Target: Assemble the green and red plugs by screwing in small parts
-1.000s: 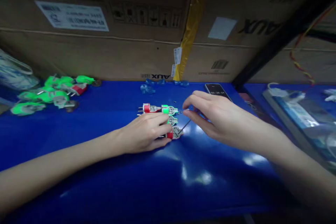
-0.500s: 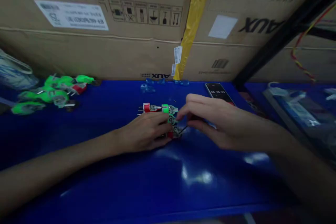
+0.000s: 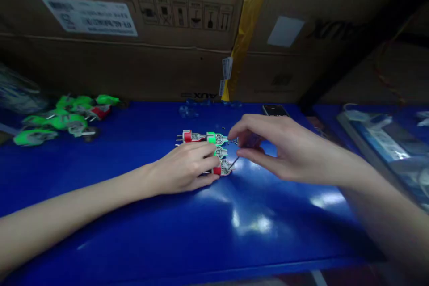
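Observation:
Several small red and green plug-like parts lie in rows on the blue table (image 3: 134, 228). My left hand (image 3: 187, 165) rests over them, its fingers closed on the nearest red part (image 3: 217, 170). A green part (image 3: 212, 138) and another red part (image 3: 188, 136) sit just beyond my fingers. My right hand (image 3: 261, 145) pinches a thin metal-shafted tool (image 3: 233, 163), whose tip points down at the nearest red part. The tool's handle is mostly hidden in my palm.
A pile of green parts (image 3: 69, 123) lies at the left. Small clear blue pieces (image 3: 188, 111) sit near the cardboard boxes (image 3: 150, 69) at the back. A phone (image 3: 275, 110) is behind my right hand; a clear-covered tray (image 3: 385, 136) stands at the right.
My right hand has moved slightly away from me and its fingers have shifted on the tool. My left hand stays on the parts. The picture of the boxes is darker.

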Demonstrator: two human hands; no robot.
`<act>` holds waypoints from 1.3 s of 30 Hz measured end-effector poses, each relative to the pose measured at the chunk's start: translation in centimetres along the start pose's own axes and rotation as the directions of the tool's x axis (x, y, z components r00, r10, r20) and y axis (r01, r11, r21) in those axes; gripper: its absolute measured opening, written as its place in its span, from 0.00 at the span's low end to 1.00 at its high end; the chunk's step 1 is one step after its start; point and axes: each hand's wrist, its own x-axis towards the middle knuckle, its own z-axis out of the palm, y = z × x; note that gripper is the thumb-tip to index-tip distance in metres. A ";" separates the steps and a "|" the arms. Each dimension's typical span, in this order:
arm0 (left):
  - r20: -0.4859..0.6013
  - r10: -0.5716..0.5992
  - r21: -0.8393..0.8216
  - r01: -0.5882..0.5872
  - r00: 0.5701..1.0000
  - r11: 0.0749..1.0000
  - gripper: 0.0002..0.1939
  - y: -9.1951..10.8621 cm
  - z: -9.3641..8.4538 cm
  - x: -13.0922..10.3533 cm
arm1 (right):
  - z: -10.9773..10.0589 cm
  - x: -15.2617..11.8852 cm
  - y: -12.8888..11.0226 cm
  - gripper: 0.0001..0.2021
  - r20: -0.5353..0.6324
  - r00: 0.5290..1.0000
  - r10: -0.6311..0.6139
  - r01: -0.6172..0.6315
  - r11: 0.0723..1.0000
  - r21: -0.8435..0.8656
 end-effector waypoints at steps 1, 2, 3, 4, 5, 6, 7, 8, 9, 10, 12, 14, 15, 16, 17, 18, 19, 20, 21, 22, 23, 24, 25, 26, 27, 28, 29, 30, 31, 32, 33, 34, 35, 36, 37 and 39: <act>-0.001 -0.001 0.000 0.001 1.000 1.000 0.09 0.0 0.0 0.0 | -0.1 0.0 0.0 0.06 -0.003 1.000 0.008 -0.008 1.000 0.019; -0.004 -0.002 0.002 0.002 1.000 1.000 0.09 0.0 0.0 0.0 | -0.1 0.0 0.1 0.06 -0.004 1.000 0.017 -0.017 0.999 0.036; -0.006 -0.002 0.004 0.002 1.000 1.000 0.09 0.0 0.0 0.1 | -0.2 0.0 0.1 0.06 -0.005 1.000 0.024 -0.024 0.999 0.048; -0.006 -0.001 0.007 0.001 1.000 1.000 0.09 0.0 0.0 0.1 | -0.3 0.0 0.1 0.06 -0.004 1.000 0.031 -0.030 0.998 0.055; 0.000 0.001 0.010 -0.001 1.000 1.000 0.09 0.1 0.0 0.1 | -0.4 0.0 0.1 0.06 -0.002 0.999 0.034 -0.034 0.998 0.058; 0.004 0.001 0.014 -0.001 1.000 1.000 0.09 0.1 0.0 0.1 | -0.4 0.0 0.2 0.06 -0.006 0.999 0.040 -0.039 0.998 0.055; 0.008 -0.001 0.021 0.001 1.000 1.000 0.09 0.1 0.0 0.1 | -0.5 -0.1 0.3 0.07 -0.017 0.999 0.043 -0.042 0.998 0.048; 0.011 -0.004 0.026 0.003 1.000 1.000 0.09 0.1 0.0 0.1 | -0.6 -0.1 0.4 0.07 -0.035 0.998 0.049 -0.047 0.998 0.040; 0.009 -0.004 0.028 0.004 1.000 1.000 0.09 0.1 0.0 0.1 | -0.7 -0.1 0.5 0.08 -0.060 0.996 0.059 -0.057 0.998 0.032; 0.004 -0.005 0.030 0.005 1.000 1.000 0.09 0.1 0.0 0.1 | -0.7 -0.1 0.6 0.09 -0.084 0.994 0.075 -0.073 0.997 0.027; -0.010 0.002 0.030 -0.002 1.000 1.000 0.09 0.1 -0.1 0.1 | -0.7 0.0 0.7 0.11 -0.099 0.989 0.114 -0.112 0.993 0.028; -0.015 0.011 0.026 -0.011 1.000 1.000 0.09 0.1 -0.1 0.1 | -0.4 0.1 0.9 0.11 -0.044 0.991 0.129 -0.128 0.991 0.034; -0.016 0.010 0.024 -0.009 1.000 1.000 0.09 0.1 -0.1 0.1 | -0.1 0.2 0.9 0.11 0.014 0.993 0.114 -0.114 0.993 0.035; -0.016 0.005 0.023 -0.005 1.000 1.000 0.09 0.1 0.0 0.0 | 0.3 0.4 1.0 0.10 0.087 0.992 0.091 -0.094 0.995 0.031; -0.012 0.001 0.019 -0.001 1.000 1.000 0.10 0.1 0.0 0.0 | 0.7 0.5 1.0 0.08 0.163 0.984 0.065 -0.070 0.997 0.023; -0.005 -0.002 0.014 0.002 1.000 1.000 0.10 0.1 0.0 0.0 | 1.2 0.7 1.1 0.07 0.241 0.969 0.049 -0.053 0.999 0.011; 0.004 -0.006 0.010 0.006 1.000 1.000 0.10 0.1 0.1 0.0 | 1.7 0.8 1.2 0.06 0.306 0.950 0.064 -0.061 0.998 -0.017; 0.011 -0.010 0.011 0.010 1.000 1.000 0.10 0.0 0.1 0.0 | 2.2 0.9 1.3 0.06 0.347 0.934 0.082 -0.071 0.997 -0.044; 0.015 -0.012 0.015 0.012 1.000 1.000 0.10 0.0 0.1 -0.1 | 2.6 1.0 1.4 0.07 0.381 0.919 0.102 -0.083 0.994 -0.067; 0.014 -0.011 0.017 0.011 1.000 1.000 0.10 0.0 0.1 -0.1 | 2.9 1.1 1.5 0.07 0.401 0.909 0.114 -0.088 0.993 -0.082; 0.008 -0.009 0.020 0.009 1.000 1.000 0.11 0.1 0.1 -0.1 | 3.3 1.1 1.6 0.07 0.414 0.903 0.113 -0.085 0.993 -0.085; 0.004 -0.009 0.025 0.009 1.000 1.000 0.11 0.1 0.2 -0.1 | 3.5 1.1 1.7 0.08 0.425 0.898 0.110 -0.081 0.993 -0.086; 0.004 -0.010 0.029 0.010 1.000 1.000 0.11 0.1 0.2 -0.1 | 3.7 1.1 1.8 0.08 0.432 0.895 0.108 -0.077 0.993 -0.089; 0.002 -0.006 0.030 0.006 1.000 1.000 0.11 0.1 0.2 -0.1 | 3.8 1.1 1.8 0.08 0.438 0.893 0.107 -0.073 0.993 -0.095; 0.002 -0.004 0.033 0.004 1.000 0.999 0.11 0.0 0.2 -0.1 | 3.8 1.1 1.8 0.08 0.443 0.890 0.108 -0.070 0.992 -0.101; -0.001 -0.004 0.037 0.004 1.000 0.999 0.11 0.0 0.2 -0.1 | 3.9 1.0 1.8 0.08 0.452 0.885 0.112 -0.070 0.992 -0.108; -0.006 -0.005 0.041 0.005 1.000 0.999 0.11 0.0 0.3 -0.1 | 3.9 1.0 1.8 0.08 0.455 0.882 0.121 -0.073 0.990 -0.121; -0.011 -0.004 0.041 0.004 1.000 0.999 0.11 0.0 0.3 -0.1 | 3.9 1.0 1.8 0.09 0.454 0.882 0.125 -0.074 0.989 -0.130; -0.013 -0.003 0.036 0.003 1.000 0.999 0.10 0.0 0.3 -0.1 | 3.8 1.0 1.8 0.09 0.451 0.884 0.123 -0.071 0.989 -0.131; -0.011 -0.005 0.030 0.005 1.000 1.000 0.10 0.0 0.3 -0.2 | 3.8 1.0 1.8 0.09 0.451 0.885 0.120 -0.068 0.989 -0.129; -0.005 -0.012 0.028 0.012 1.000 1.000 0.10 0.0 0.3 -0.2 | 3.8 1.0 1.8 0.09 0.451 0.885 0.117 -0.066 0.990 -0.127; 0.001 -0.017 0.024 0.017 1.000 1.000 0.09 0.0 0.3 -0.2 | 3.8 1.0 1.8 0.09 0.451 0.885 0.116 -0.064 0.990 -0.127; 0.009 -0.020 0.022 0.020 1.000 1.000 0.09 0.0 0.3 -0.2 | 3.8 1.1 1.8 0.08 0.455 0.884 0.109 -0.060 0.991 -0.122; 0.017 -0.026 0.020 0.026 1.000 0.999 0.09 0.1 0.2 -0.1 | 3.8 1.1 1.9 0.08 0.460 0.882 0.104 -0.056 0.992 -0.116; 0.021 -0.033 0.021 0.033 0.999 0.999 0.09 0.1 0.2 -0.1 | 3.8 1.1 1.9 0.08 0.462 0.881 0.104 -0.057 0.992 -0.116; 0.024 -0.038 0.021 0.037 0.999 0.999 0.09 0.1 0.2 -0.1 | 3.7 1.0 1.9 0.08 0.455 0.884 0.104 -0.058 0.992 -0.114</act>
